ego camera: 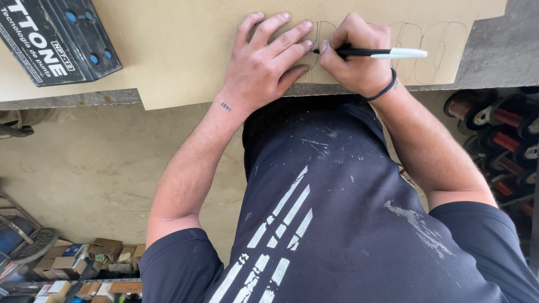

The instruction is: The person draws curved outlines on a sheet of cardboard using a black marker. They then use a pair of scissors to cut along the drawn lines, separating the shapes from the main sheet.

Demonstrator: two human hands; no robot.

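Two hands at work on a cardboard sheet (pixel 185 50) laid over the bench (pixel 494 50).
L hand (pixel 264 62) is pressed flat, fingers (pixel 281 39) spread, onto the sheet at approx. 12 o'clock; a black pen w/ white cap (pixel 370 53) is pinched by R hand (pixel 353 56) just beside it, tip on traced outlines (pixel 432 50). A black battery (pixel 56 36) is seen at 10 o'clock.
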